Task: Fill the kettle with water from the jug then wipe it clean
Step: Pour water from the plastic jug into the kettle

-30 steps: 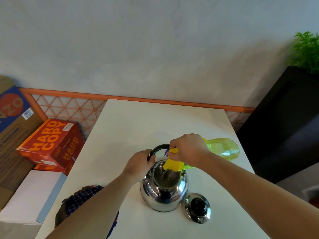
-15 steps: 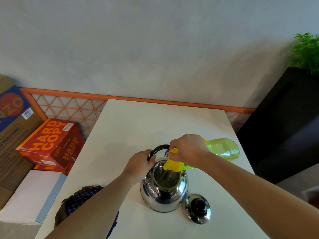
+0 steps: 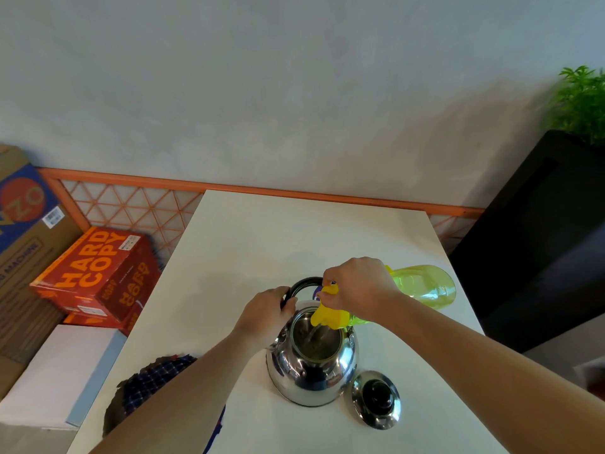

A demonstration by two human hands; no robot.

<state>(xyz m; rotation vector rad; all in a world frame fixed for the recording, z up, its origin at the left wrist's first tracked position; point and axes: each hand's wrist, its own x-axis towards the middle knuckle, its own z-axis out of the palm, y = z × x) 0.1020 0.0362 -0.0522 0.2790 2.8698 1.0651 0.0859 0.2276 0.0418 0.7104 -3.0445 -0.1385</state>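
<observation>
Our right grip clasps the tilted jug, left grip the kettle handle; unchanged, so filling continues.

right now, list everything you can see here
kettle: 1, steel, middle of the table, lid off
lid: 1, steel with a black knob, on the table right of the kettle
jug: 1, yellow-green, tipped over the kettle's mouth
cloth: 1, dark blue check, near left edge of the table
table: 1, white, against the wall
red boxes: 2, red-orange, stacked on the floor at left
carton: 1, brown, far left
white box: 1, white, floor near left
plant: 1, green, top right
cabinet: 1, black, right, under the plant
left hand: 1, grips the kettle's black handle
right hand: 1, holds the jug
</observation>
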